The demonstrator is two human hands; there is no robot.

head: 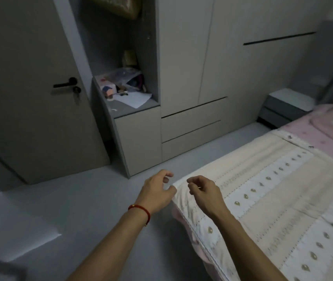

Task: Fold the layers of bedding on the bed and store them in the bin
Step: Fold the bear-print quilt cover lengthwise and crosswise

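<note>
We see the left hand (157,191) and right hand (204,189) at the blanket (273,199) corner on the bed (328,134) (each grip half-curled, holding nothing we can tell).

Single view, from the wide-angle camera worn on my head, looking forward and steeply down along my forearms. My left hand (157,191) and right hand (204,191) sit near the centre, close to the lens. The corner of the bed (283,199) fills the lower right, running away towards the upper right. The floor (60,209) occupies the lower left. Farther off, the door (29,88) stands at upper left and the wardrobe (202,67) spans the upper middle. Straight edges bow near the borders. No second view is given.
</note>
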